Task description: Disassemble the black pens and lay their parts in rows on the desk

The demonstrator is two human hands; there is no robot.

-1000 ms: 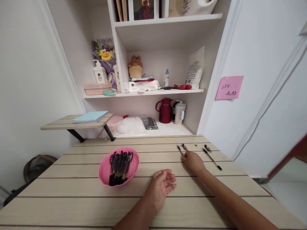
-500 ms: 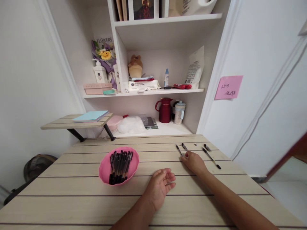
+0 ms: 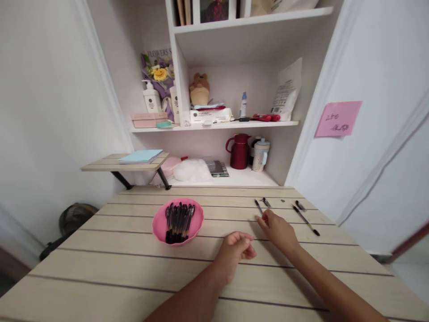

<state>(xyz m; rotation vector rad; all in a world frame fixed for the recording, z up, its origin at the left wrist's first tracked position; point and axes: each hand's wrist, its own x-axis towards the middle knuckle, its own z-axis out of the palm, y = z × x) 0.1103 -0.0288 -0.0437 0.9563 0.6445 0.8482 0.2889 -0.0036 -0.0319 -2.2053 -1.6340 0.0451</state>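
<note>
Left hand (image 3: 236, 251) has half-curled; right hand (image 3: 277, 229) touches pen (image 3: 258, 206).

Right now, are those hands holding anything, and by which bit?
The right hand is at the near end of a pen; whether it's gripped cannot be told. The left hand shows nothing held.

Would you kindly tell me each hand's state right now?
Left hand: loosely curled, nothing visibly held.
Right hand: closing around a pen; grip cannot be told.
</note>
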